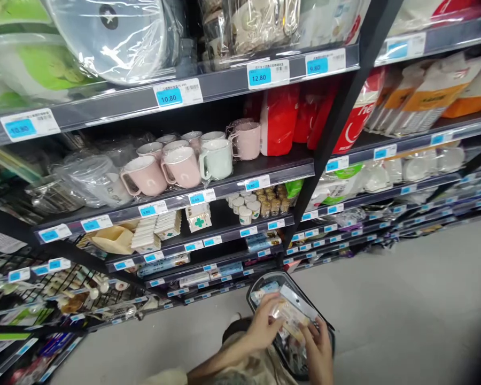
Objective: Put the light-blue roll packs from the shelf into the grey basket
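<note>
Both hands hold a clear plastic package (291, 315) with pale contents, over a dark shopping basket (332, 342). My left hand (264, 321) is closed on the package's left end, thumb and fingers pinching it. On its right end my right hand (318, 342) has its fingers closed. I cannot make out what is inside the package. A light blue and white packet (264, 291) lies in the basket behind my left hand. Other packaged things lie lower in the basket, partly hidden by my hands.
Shelves with price tags rise ahead. Pink mugs (183, 167) and a pale green mug (218, 160) stand on one shelf, small jars (274, 206) and boxed packs (168, 224) below. Grey floor (404, 310) stretches to the right. Utensils (92, 291) hang at lower left.
</note>
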`<act>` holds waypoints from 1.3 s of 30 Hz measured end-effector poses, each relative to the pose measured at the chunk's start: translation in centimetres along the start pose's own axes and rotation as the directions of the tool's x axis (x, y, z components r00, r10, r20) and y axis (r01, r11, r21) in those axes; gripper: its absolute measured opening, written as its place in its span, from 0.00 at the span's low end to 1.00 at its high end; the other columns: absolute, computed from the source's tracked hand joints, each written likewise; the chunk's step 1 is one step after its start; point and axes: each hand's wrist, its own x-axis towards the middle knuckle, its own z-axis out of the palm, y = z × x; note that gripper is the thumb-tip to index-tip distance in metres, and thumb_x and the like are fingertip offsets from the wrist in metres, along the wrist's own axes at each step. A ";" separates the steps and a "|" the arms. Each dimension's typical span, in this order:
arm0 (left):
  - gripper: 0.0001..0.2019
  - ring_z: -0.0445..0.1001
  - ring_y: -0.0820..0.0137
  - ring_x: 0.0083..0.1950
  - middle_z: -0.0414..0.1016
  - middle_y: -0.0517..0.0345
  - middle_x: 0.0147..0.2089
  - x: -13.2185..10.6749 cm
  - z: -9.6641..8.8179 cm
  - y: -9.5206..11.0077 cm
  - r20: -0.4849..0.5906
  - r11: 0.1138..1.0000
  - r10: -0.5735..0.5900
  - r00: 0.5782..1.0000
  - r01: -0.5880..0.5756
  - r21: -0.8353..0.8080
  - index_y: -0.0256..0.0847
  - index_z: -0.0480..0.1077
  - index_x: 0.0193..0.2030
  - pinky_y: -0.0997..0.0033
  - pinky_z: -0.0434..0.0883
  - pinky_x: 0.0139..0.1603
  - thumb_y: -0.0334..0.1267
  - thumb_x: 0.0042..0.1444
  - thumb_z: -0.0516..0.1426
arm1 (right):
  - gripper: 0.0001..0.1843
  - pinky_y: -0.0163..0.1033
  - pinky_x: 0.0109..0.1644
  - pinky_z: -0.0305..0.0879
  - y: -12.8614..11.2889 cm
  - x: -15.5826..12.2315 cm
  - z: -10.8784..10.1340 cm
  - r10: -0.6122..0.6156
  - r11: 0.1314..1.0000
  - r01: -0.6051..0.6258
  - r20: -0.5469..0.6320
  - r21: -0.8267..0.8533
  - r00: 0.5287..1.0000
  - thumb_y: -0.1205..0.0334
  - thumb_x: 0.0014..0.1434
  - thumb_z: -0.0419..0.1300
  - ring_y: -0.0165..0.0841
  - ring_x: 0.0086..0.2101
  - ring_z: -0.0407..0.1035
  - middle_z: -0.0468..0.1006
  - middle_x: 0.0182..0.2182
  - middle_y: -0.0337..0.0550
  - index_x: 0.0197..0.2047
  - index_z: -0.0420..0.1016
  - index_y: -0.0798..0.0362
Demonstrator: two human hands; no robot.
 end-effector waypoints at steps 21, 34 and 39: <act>0.31 0.83 0.55 0.50 0.84 0.47 0.49 0.5 0.5 0.8 0.100 0.590 -0.376 0.921 0.321 -0.741 0.39 0.76 0.53 0.59 0.82 0.49 0.42 0.40 0.76 | 0.31 0.35 0.24 0.66 0.0 0.7 0.5 -0.216 0.976 0.214 0.197 0.029 0.956 0.36 0.46 0.78 0.30 0.21 0.67 0.77 0.24 0.37 0.41 0.78 0.51; 0.38 0.84 0.55 0.51 0.85 0.49 0.49 1.1 -2.4 2.7 0.159 0.497 -0.429 0.889 0.379 -0.781 0.41 0.75 0.53 0.57 0.83 0.50 0.42 0.33 0.79 | 0.39 0.40 0.24 0.71 -2.5 -0.4 2.2 -0.072 0.997 0.073 0.170 -0.001 0.983 0.22 0.43 0.70 0.35 0.24 0.68 0.78 0.26 0.42 0.38 0.84 0.51; 0.39 0.83 0.58 0.51 0.83 0.50 0.50 1.4 -1.1 1.6 0.123 0.574 -0.375 0.919 0.334 -0.748 0.42 0.71 0.56 0.62 0.81 0.48 0.41 0.37 0.78 | 0.39 0.39 0.24 0.71 -2.2 -0.3 1.7 -0.093 0.995 0.089 0.082 0.045 0.992 0.22 0.43 0.71 0.33 0.22 0.67 0.78 0.25 0.42 0.34 0.84 0.52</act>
